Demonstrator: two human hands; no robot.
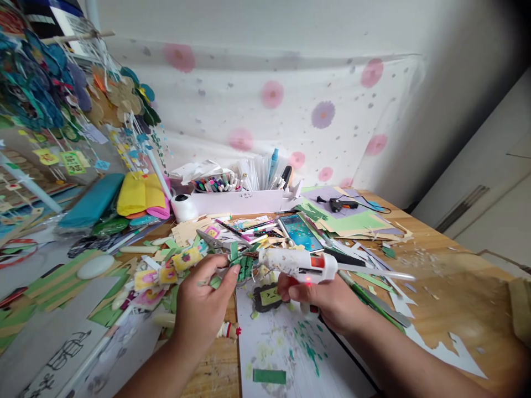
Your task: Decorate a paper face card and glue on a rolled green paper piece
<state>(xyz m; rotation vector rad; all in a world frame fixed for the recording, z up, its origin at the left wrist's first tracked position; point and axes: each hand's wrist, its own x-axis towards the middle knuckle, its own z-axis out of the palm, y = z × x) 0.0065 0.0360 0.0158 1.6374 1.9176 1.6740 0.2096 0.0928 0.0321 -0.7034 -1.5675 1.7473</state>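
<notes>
My right hand (327, 301) is wrapped round the grip of a white hot glue gun (301, 263) with an orange band and a red light; its nozzle points left. My left hand (205, 301) pinches a small green paper cut-out (244, 268) right at the nozzle. Just below them lies a dark paper piece with a yellow-green label (269, 297) on a white sheet (286, 348) smeared with green marks. Both hands hover low over the wooden table (448, 293).
A smartphone (299, 232) lies behind the gun, scissors (215, 241) to its left. A white box of markers (232, 196) stands at the back, a second glue gun (342, 204) on coloured paper at back right. Paper scraps and craft pieces cover the left side; decorations hang at upper left.
</notes>
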